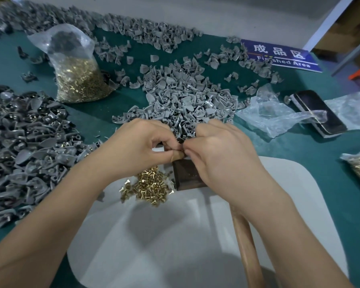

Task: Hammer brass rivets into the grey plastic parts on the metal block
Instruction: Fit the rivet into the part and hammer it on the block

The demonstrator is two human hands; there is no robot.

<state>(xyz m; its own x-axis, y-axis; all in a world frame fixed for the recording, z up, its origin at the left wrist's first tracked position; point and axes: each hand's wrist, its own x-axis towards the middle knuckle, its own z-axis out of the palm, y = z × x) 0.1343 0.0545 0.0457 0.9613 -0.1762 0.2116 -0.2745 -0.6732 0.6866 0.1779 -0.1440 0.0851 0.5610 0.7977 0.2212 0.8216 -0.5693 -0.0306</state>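
Both hands meet over the far top edge of the dark metal block [188,175], fingertips nearly touching. The left hand [141,144] has its fingers curled in and its thumb pressed forward, pinching something small at the block's top. The right hand [218,154] is curled the same way, thumb and forefinger closed on the same spot. What they pinch is mostly hidden by the fingers; a dark bit shows between them, and whether it is a grey part or a rivet cannot be told.

A wooden hammer handle [247,246] runs from under the right wrist toward the near edge, lying on the white board [195,235] that carries the block. Loose brass rivets [149,186] lie heaped on the board just left of the block, near the left wrist.

Beyond the hands, a heap of grey plastic parts [185,96] crowds right up to the fingers. A darker heap of parts [23,146] fills the bench to the left, close to the left forearm. A clear bag of rivets [77,71] stands at far left.

On the right, crumpled clear plastic [272,115] and a phone [318,113] lie on the green bench [312,163], with bare green surface between them and the board. A blue sign [283,57] lies at the far right.
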